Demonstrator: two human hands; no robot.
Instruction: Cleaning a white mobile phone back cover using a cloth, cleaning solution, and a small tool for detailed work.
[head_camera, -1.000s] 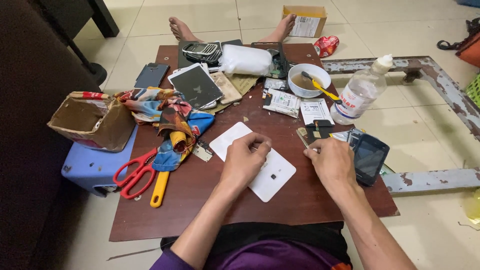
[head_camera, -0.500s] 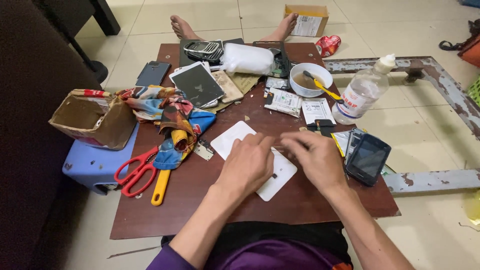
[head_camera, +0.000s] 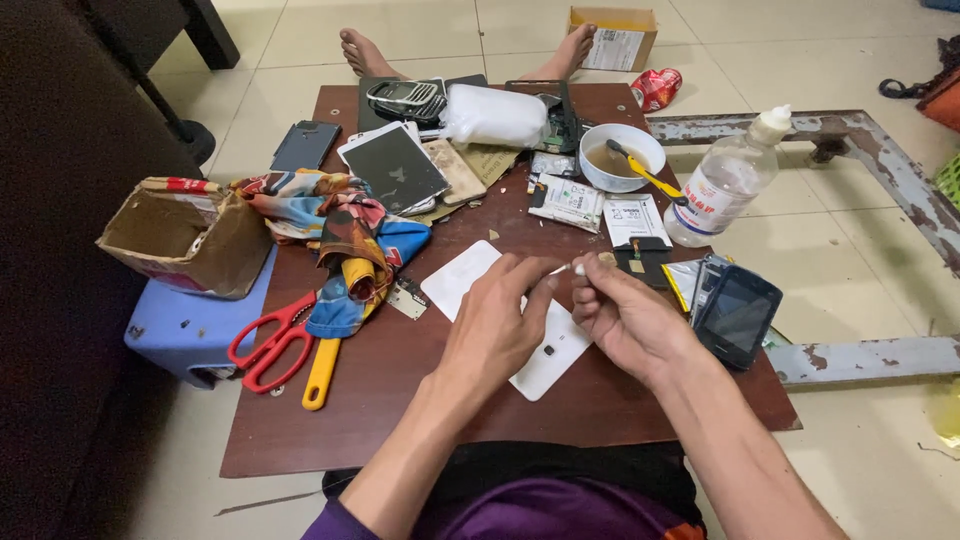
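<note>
White and thin, a cotton swab (head_camera: 562, 268) is pinched at its two ends between the fingertips of both hands, the left hand (head_camera: 495, 325) clenched on the stick end and the right hand (head_camera: 625, 318) grasping the bud end, both grips closed on it just above the worktop (head_camera: 400, 420). Beneath the hands lies a white phone back cover (head_camera: 470, 275), flat on the brown wood. At 3 o'clock from the grip sits a dark phone (head_camera: 738, 315); at 1 o'clock stand a clear plastic bottle (head_camera: 722, 185) and a white bowl (head_camera: 620, 157) with a yellow-handled tool in it. At 9 o'clock lie a colourful cloth (head_camera: 335, 240), red scissors (head_camera: 268, 342) and a torn cardboard box (head_camera: 185, 235).
</note>
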